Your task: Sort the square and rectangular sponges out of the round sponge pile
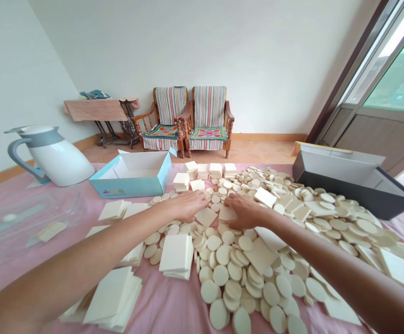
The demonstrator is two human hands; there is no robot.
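Note:
Both arms reach forward over a pink-covered table (167,306) strewn with cream-coloured round discs (230,273) and square pieces. My left hand (188,205) lies palm down on the pile, fingers stretched toward a loose square piece (206,216). My right hand (244,211) rests palm down just to the right, its fingertips on another square piece (227,213). Neither hand has lifted anything. Small stacks of squares (209,170) stand in a row just beyond the hands.
An open light-blue box (132,183) sits at the back left, beside a white and grey jug (54,155). A dark open box (355,185) stands at the right. Stacks of squares (177,255) lie nearer me. A clear tray (24,222) is at the left. Two wooden chairs stand by the wall.

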